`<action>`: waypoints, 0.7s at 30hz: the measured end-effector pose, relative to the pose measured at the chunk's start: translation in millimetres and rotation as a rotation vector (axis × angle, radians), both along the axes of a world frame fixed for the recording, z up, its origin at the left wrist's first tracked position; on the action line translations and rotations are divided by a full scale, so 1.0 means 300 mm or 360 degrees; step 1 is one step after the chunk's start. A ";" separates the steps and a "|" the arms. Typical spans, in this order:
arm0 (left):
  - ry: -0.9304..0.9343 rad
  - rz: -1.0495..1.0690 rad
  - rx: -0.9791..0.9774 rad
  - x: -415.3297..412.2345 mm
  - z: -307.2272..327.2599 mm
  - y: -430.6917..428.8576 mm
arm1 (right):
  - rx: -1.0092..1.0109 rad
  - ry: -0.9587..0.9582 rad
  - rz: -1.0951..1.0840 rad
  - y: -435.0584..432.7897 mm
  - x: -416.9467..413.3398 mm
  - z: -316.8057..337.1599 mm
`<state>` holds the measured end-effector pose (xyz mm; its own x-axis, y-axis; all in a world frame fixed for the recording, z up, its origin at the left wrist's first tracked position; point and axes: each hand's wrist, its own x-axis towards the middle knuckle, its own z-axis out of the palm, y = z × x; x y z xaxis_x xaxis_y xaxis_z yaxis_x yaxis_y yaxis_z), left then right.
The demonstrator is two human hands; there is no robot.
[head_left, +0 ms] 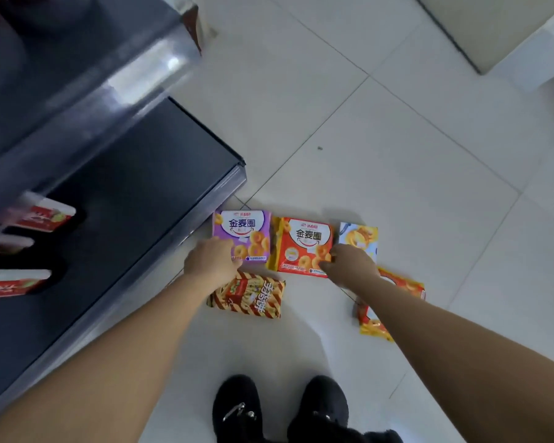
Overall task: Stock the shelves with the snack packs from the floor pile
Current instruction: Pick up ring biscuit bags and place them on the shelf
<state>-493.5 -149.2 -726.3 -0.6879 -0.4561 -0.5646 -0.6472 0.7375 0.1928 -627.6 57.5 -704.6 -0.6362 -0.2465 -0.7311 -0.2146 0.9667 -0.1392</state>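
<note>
Purple pack (247,231) (left hand (210,260)) and red pack (304,247) (right hand (352,265)) lie tops-away.

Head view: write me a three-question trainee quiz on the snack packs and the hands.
1. True or false: the left hand is on the purple pack.
2. Fill in: the striped pack lies by the ___ wrist.
3. The right hand has its fingers on which pack? A: purple pack. B: red pack. C: striped pack.
Key: 1 true; 2 left; 3 B.
</note>
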 end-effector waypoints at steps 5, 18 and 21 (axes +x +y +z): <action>0.0002 0.0144 0.0020 -0.020 -0.254 -0.036 | -0.0166 -0.0086 -0.0421 -0.016 -0.033 -0.250; 0.0047 0.1039 0.0294 -0.069 -0.464 -0.079 | -0.0279 -0.0073 -0.1194 -0.075 -0.077 -0.527; 0.0134 0.1042 0.0138 -0.064 -0.444 -0.080 | -0.0253 0.0040 -0.1167 -0.084 -0.078 -0.500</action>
